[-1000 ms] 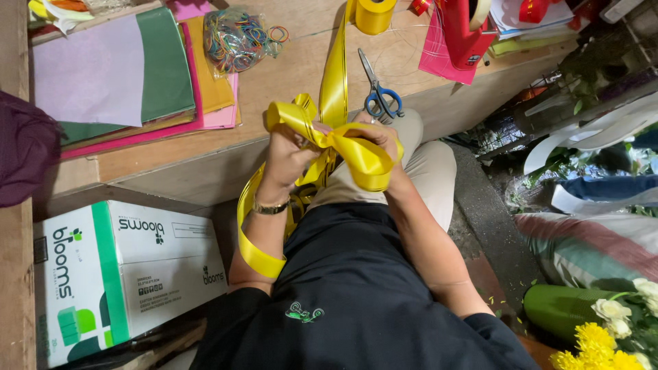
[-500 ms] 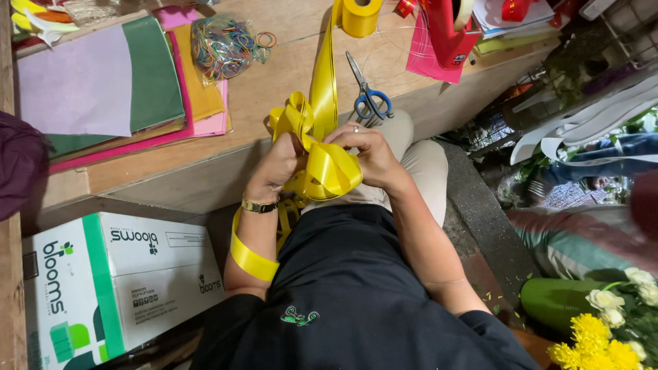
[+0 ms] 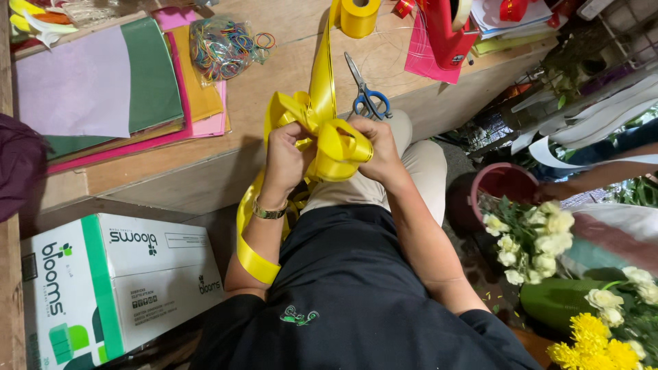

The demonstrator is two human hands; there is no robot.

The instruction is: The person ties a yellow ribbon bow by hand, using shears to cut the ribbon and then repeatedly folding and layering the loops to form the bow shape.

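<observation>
At the bench's near edge: both hands work a yellow ribbon bow just above the person's lap.
Left hand (image 3: 286, 154): fingers clenched on the left loops of the bow; a gold watch (image 3: 269, 210) sits on the wrist.
Right hand (image 3: 379, 147): fingers pinched on the bow's right loop, thumb side toward the knot.
Bow (image 3: 322, 133): glossy yellow, several loops bunched between the two hands, held over the near edge of the bench.
Ribbon (image 3: 323, 65): one strand runs from the bow straight up across the bench to the spool; another tail (image 3: 248, 233) curls down around the left forearm.
Spool (image 3: 360, 15): yellow, standing at the far edge of the bench.
Scissors (image 3: 367, 96): blue handles, lying on the bench just beyond the right hand, blades pointing to the far edge.
Rubber bands (image 3: 223, 44): a coloured heap in a clear bag, left of the ribbon.
Paper sheets (image 3: 103, 85): lilac, green, orange and pink, stacked at the bench's left part.
Bench (image 3: 288, 75): bare pale wood.
Box (image 3: 103, 288): white and green carton, on the floor left of the person.
Flowers (image 3: 534, 240): white blooms at the right, yellow ones (image 3: 603, 349) in the lower right corner.
Pot (image 3: 504, 181): dark red, just beyond the white blooms.
</observation>
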